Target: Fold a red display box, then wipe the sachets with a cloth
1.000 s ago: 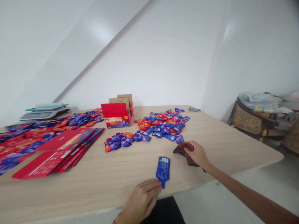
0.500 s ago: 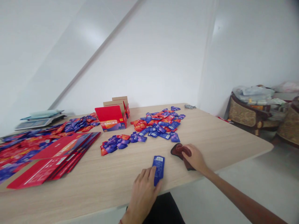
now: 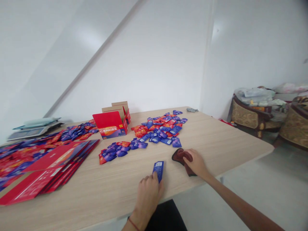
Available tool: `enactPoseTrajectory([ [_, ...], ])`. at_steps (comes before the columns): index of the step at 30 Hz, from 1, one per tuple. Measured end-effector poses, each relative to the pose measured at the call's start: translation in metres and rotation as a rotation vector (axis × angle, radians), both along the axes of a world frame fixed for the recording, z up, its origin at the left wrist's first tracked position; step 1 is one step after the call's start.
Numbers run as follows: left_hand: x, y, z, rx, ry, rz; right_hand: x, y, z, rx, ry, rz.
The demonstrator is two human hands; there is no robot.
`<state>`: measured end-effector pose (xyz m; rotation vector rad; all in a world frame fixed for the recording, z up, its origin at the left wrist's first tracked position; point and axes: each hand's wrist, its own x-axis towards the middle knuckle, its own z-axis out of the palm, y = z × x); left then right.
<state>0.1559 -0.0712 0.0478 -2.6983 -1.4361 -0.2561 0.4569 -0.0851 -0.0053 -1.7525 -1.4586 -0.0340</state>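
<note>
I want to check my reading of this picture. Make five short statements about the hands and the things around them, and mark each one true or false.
1. The left hand holds a blue sachet. True.
2. The right hand is empty. False: it holds a brown, dark-edged item.
3. Flat red cartons lie left of the standing red boxes. True.
4. The sachet heap beyond the hands is all blue. False: it mixes red and blue.
5. Patterned armchairs stand right of the table. True.
</note>
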Motion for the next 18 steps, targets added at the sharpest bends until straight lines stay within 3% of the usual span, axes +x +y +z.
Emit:
enactPoseTrajectory([
  [4,-0.013,0.011,0.005,-0.013,-0.044,-0.005,0.000,0.000,0.000,-0.005,-0.001,0.004],
  [10,-0.043,0.035,0.016,-0.139,-0.300,0.051,0.001,0.000,-0.003,-0.007,-0.013,0.009],
  [16,-0.064,0.055,0.013,-0.308,-0.203,0.098,0.003,0.001,-0.004,-0.008,-0.041,0.002],
  [18,-0.067,0.056,0.010,-0.293,-0.148,0.107,0.002,-0.001,-0.002,0.008,-0.083,0.016],
])
